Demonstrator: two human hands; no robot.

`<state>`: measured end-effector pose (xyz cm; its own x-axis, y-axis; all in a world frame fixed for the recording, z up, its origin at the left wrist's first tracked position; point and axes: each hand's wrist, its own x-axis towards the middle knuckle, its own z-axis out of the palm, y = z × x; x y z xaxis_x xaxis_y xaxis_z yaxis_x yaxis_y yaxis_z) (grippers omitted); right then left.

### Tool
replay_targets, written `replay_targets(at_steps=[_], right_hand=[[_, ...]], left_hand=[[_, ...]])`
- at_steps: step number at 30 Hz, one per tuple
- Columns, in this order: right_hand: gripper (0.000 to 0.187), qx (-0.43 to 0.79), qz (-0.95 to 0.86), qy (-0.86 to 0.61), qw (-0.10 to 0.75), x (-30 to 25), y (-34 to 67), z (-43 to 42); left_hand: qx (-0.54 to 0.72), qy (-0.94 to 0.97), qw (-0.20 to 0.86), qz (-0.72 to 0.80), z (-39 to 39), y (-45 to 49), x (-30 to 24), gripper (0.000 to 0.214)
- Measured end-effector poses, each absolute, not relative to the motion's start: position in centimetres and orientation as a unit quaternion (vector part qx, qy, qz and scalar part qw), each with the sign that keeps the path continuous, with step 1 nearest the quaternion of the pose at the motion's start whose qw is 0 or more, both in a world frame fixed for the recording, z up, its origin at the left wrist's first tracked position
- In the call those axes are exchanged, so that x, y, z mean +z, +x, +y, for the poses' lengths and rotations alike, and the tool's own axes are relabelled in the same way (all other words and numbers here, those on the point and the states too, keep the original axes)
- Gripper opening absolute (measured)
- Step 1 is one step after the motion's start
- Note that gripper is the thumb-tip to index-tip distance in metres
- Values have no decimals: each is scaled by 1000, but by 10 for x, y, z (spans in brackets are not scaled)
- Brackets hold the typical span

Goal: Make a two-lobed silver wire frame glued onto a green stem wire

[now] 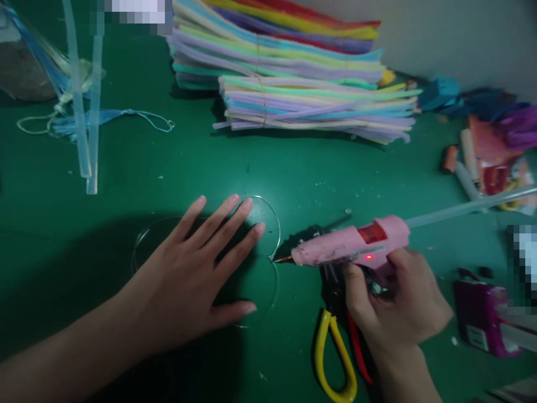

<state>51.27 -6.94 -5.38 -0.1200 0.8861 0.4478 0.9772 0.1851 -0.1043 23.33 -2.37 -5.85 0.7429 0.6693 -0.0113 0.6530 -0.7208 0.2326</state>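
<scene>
My left hand (197, 263) lies spread over a thin wire shape (279, 224) on the green table, its palm covering part of the loops. In my right hand (398, 308) is a pink hot glue gun (335, 243), with its red light lit and a clear glue stick (470, 207) sticking out of the back. The gun's metal nozzle points left and reaches the pinched spot between the wire's curves; whether it touches the wire I cannot tell. Yellow- and red-handled pliers (321, 347) lie under the gun, partly hidden by it and by my right hand.
Bundles of pastel pipe cleaners (310, 106) lie at the back. Two clear glue sticks (94, 140) and a blue tassel (109, 117) are at the back left. A purple box-shaped object (482, 313) sits at the right, below mixed clutter (490, 151).
</scene>
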Motion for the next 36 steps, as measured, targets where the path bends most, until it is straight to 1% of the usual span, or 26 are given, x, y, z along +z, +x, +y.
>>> replay_targets(at_steps=[9,13,21,28,36], right_hand=[[19,-109,-740,-628,217,-54,511,-67],[17,-119,-747,-607,242,-56,514,-65],[15,-115,-746,-611,239,-55,514,-66],[14,-106,-745,-613,240,-57,513,-65],[18,-108,-747,-611,240,-57,515,-66]], left_hand=[[42,928,109,355,-24,233,-60,84],[67,923,118,360,-24,232,-64,86],[52,916,151,368,-23,233,-58,83],[54,917,147,367,-22,233,-60,84],[52,923,121,361,-24,232,-62,85]])
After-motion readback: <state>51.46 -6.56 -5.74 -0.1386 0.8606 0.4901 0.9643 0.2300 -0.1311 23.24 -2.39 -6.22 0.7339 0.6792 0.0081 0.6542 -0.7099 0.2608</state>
